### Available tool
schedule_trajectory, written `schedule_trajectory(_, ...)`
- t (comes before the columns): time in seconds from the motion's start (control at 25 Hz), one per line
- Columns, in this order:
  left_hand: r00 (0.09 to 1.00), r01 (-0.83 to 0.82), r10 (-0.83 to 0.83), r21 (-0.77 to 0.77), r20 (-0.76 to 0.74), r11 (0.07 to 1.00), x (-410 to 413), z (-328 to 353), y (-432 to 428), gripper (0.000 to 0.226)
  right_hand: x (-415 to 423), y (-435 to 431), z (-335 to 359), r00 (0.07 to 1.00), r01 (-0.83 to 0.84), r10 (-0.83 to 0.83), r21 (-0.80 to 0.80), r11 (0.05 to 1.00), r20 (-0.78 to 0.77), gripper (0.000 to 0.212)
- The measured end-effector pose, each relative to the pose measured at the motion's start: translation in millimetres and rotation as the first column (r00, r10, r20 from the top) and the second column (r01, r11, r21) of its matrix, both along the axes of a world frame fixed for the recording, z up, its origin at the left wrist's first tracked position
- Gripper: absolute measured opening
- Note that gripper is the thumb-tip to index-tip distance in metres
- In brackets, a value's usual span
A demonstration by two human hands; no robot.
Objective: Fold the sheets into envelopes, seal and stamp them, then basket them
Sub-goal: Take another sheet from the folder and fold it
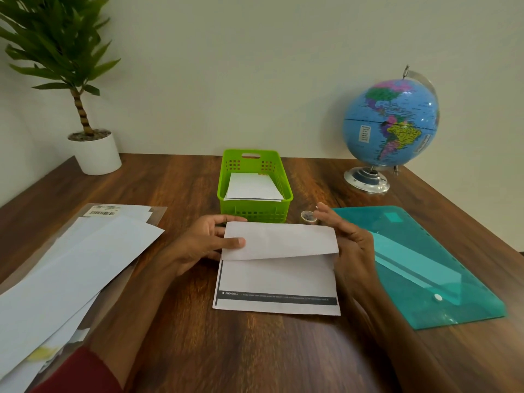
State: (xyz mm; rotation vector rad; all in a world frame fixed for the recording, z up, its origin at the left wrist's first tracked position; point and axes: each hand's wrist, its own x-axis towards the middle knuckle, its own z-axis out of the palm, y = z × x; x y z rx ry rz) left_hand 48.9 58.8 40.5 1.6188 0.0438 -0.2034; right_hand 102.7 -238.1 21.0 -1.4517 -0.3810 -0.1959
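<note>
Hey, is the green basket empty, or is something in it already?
Not empty. The green basket already holds white folded paper lying flat inside; whether it is one envelope or several, sealed or stamped, cannot be told.

- The left hand [198, 245] is bare, with no ring or watch showing.
- The left arm wears a dark red sleeve [82, 373], pushed up the forearm.
- The right hand [351, 245] and forearm are bare.
</note>
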Motion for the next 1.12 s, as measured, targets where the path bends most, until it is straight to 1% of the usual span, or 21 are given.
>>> schedule_trajectory(0.08,1.0,-0.006,0.007,-0.034,0.024,0.999,-1,2,1,0.053,-1,0,5,0.971,-0.002,0.059,0.238,0.971,-0.234,0.037)
schedule_trajectory(0.12,0.999,-0.007,0.009,-0.041,0.037,0.999,-1,3,1,0.052,-1,-1,7,0.952,-0.003,0.091,0.289,0.957,-0.292,0.033)
schedule_trajectory(0.16,0.999,-0.01,0.012,-0.045,0.048,0.999,-1,3,1,0.052,-1,-1,8,0.94,-0.013,0.108,0.282,0.959,-0.324,0.033)
schedule_trajectory(0.28,0.996,-0.038,0.042,-0.052,0.083,0.998,0,4,3,0.051,-1,3,10,0.894,-0.062,0.131,0.171,0.983,-0.428,0.037)
schedule_trajectory(0.4,0.989,-0.076,0.084,-0.073,0.125,0.994,0,7,6,0.049,-4,-1,11,0.847,-0.194,0.193,0.051,0.98,-0.495,0.049)
schedule_trajectory(0.48,0.986,-0.114,0.126,-0.11,0.109,0.987,-1,8,6,0.047,-9,-4,11,0.851,-0.228,0.181,-0.036,0.973,-0.493,0.048)
schedule_trajectory(0.56,0.99,-0.12,0.129,-0.125,0.064,0.985,-2,10,3,0.041,-13,-2,11,0.87,-0.198,0.145,-0.066,0.978,-0.472,0.039)
schedule_trajectory(0.68,0.997,-0.071,0.071,-0.081,-0.007,0.994,-5,12,-2,0.041,-15,0,14,0.911,-0.091,0.045,-0.093,0.992,-0.41,0.032)
schedule_trajectory(0.8,1.0,0.001,-0.001,-0.019,0.005,1.0,-7,13,-4,0.043,-12,0,14,0.929,-0.011,-0.038,-0.131,0.991,-0.368,0.024)
schedule_trajectory(0.88,0.999,0.038,-0.039,-0.034,-0.008,0.999,-8,12,-3,0.049,-13,1,14,0.936,0.021,-0.063,-0.126,0.992,-0.345,0.02)
schedule_trajectory(0.92,0.997,0.07,-0.071,-0.055,-0.013,0.996,-9,11,-1,0.055,-12,0,13,0.94,0.033,-0.077,-0.136,0.99,-0.331,0.018)
schedule_trajectory(0.96,0.994,0.107,-0.108,-0.064,-0.013,0.992,-9,11,1,0.064,-11,0,12,0.948,0.036,-0.083,-0.158,0.987,-0.306,0.018)
schedule_trajectory(1.0,0.99,0.137,-0.138,-0.063,-0.01,0.989,-9,10,2,0.071,-10,-1,10,0.959,0.028,-0.079,-0.19,0.981,-0.271,0.023)
schedule_trajectory(1.04,0.988,0.151,-0.152,-0.065,-0.008,0.986,-9,11,3,0.073,-9,-2,8,0.968,0.015,-0.069,-0.219,0.976,-0.24,0.032)
schedule_trajectory(1.12,0.99,0.137,-0.137,-0.072,-0.008,0.988,-9,11,2,0.062,-8,-2,5,0.975,0.003,-0.061,-0.261,0.965,-0.213,0.044)
